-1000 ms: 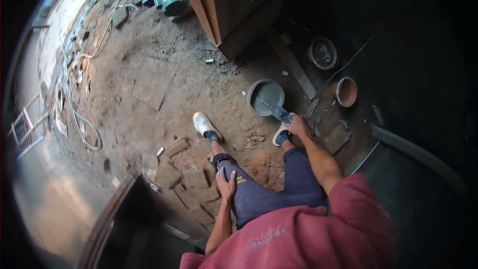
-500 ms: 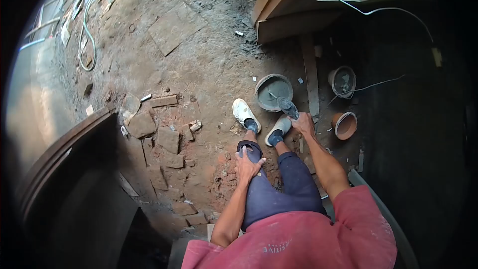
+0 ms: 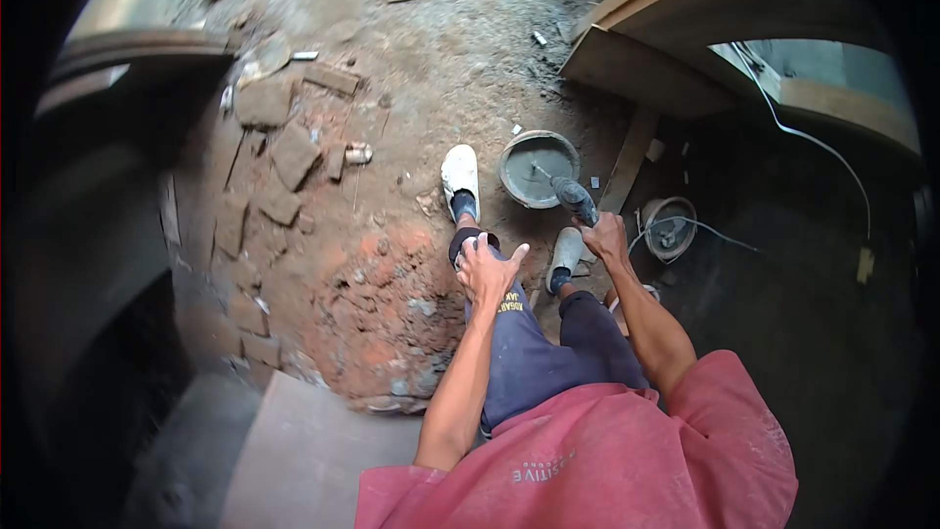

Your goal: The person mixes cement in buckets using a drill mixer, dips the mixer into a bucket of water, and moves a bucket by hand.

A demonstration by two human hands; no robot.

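My right hand (image 3: 605,237) is wrapped round the grip of a dark power drill (image 3: 573,198). The drill slants down, and its thin shaft reaches into grey wet mix in a round bucket (image 3: 508,188). My left hand (image 3: 486,272) lies on my left knee over the rolled trouser cuff, with fingers spread and the thumb sticking out. My white shoe (image 3: 459,176) stands left of the bucket, and the other shoe (image 3: 565,253) is below the drill. Where the shaft ends inside the mix is hidden.
A second bucket (image 3: 670,253) with grey residue stands right of the drill, a pale cable (image 3: 725,235) crossing it. Broken bricks (image 3: 294,155) and reddish rubble (image 3: 377,304) lie to the left. A wooden board (image 3: 627,159) and a curved wooden frame (image 3: 685,0) are at the right.
My view has turned, so the surroundings sit differently. My left thumb now stands farther from the knee. My right hand keeps hold of the drill over the same bucket.
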